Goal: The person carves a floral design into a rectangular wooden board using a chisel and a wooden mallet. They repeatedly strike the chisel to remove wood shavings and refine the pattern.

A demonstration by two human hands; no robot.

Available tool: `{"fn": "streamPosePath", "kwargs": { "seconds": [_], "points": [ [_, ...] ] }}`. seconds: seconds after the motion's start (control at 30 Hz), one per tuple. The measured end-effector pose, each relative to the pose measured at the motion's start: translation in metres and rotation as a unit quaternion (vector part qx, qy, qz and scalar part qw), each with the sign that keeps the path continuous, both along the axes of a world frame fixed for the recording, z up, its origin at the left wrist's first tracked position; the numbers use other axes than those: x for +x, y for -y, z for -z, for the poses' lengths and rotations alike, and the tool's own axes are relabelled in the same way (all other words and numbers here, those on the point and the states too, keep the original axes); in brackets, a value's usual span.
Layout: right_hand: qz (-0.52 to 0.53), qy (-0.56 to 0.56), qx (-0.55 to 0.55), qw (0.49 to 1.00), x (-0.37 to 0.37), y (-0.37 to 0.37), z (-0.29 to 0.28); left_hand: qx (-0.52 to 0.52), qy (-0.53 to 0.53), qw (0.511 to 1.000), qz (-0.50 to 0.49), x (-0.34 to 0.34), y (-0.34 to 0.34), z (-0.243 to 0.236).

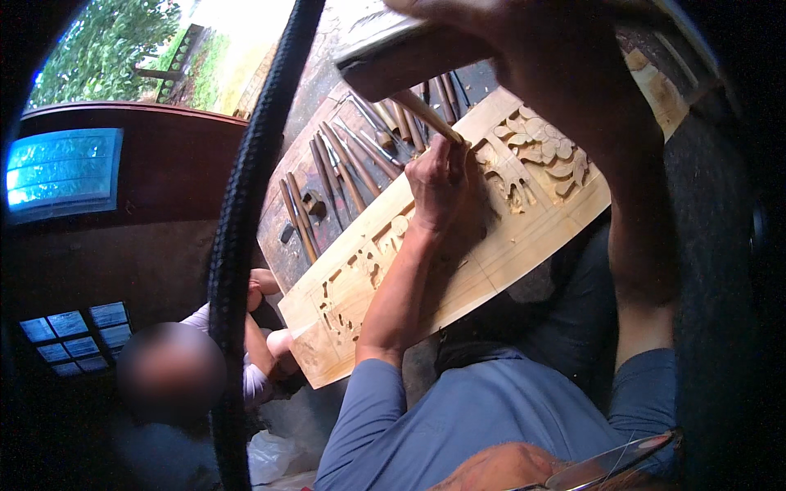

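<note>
A long pale wooden board (467, 278) lies slantwise before me, carved with leaf relief (544, 151) at its right end and smaller cut-outs toward the left. My left hand (438, 184) is closed round a carving chisel (427, 113), its wooden handle pointing up and away; the blade end is hidden by the hand. At the top, my right hand (524, 29) grips a dark wooden mallet (417, 64) close to the upper end of the chisel. Whether mallet and chisel touch, I cannot tell.
Several chisels with wooden handles (340, 172) lie on the worn table (282, 192) beyond the board. Another person (262, 360) sits at the left, near the board's end. A thick black braided cord (250, 196) crosses the view. A white plastic bag (270, 454) is at the lower left.
</note>
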State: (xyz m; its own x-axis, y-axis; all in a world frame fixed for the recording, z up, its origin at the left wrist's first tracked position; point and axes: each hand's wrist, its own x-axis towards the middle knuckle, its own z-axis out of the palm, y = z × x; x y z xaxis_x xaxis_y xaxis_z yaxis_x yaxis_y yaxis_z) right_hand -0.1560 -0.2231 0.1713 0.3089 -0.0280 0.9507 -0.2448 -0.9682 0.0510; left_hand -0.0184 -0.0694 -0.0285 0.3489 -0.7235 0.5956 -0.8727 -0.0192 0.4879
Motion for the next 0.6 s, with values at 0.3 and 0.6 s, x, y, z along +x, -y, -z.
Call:
{"fn": "streamPosePath", "kwargs": {
  "seconds": [0.3, 0.6],
  "points": [
    [-0.075, 0.084, 0.605, 0.788, -0.072, 0.028, 0.108, -0.222, -0.411, 0.884, 0.024, -0.003, 0.003, 0.000],
    [-0.368, 0.260, 0.706, 0.546, -0.069, 0.059, 0.125, -0.209, -0.344, 0.914, 0.041, -0.005, -0.003, -0.002]
  ]
}}
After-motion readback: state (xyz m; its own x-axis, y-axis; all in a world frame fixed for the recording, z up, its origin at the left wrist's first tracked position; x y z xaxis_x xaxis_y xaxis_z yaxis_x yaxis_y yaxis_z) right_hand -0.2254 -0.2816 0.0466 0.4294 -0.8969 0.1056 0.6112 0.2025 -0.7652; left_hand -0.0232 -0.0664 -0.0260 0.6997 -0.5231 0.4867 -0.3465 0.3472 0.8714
